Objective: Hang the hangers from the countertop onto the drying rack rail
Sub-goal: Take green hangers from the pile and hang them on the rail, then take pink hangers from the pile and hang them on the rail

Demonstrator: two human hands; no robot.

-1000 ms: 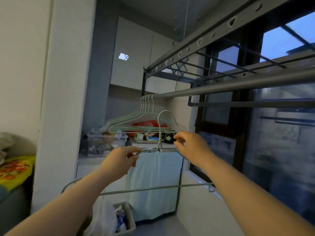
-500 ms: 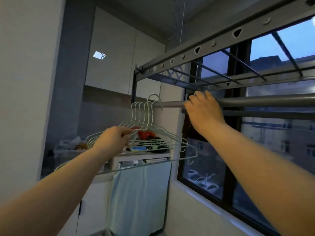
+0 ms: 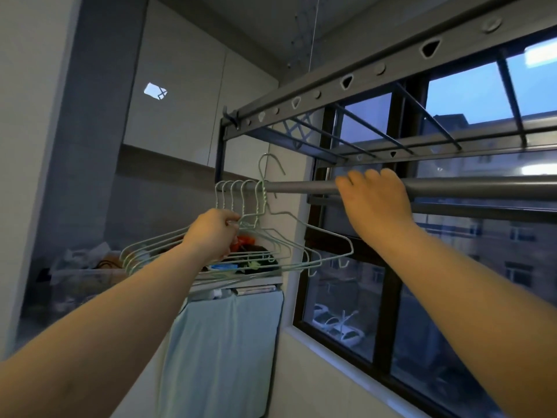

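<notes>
Several pale green wire hangers hang by their hooks on the round grey rail of the drying rack. My left hand grips one more pale green hanger at its shoulder; its hook rises above the rail's left end, just right of the hung ones. My right hand rests on top of the rail farther right, fingers curled over it. The countertop lies below, behind the hangers.
The rack's perforated upper frame runs overhead with crossbars behind it. A dark-framed window fills the right side. On the countertop sit a red item and clutter. A light blue cloth hangs below the counter.
The hanger in my left hand has risen from below the rail until its hook stands above it. My right hand left the hanger and now lies on the rail.
</notes>
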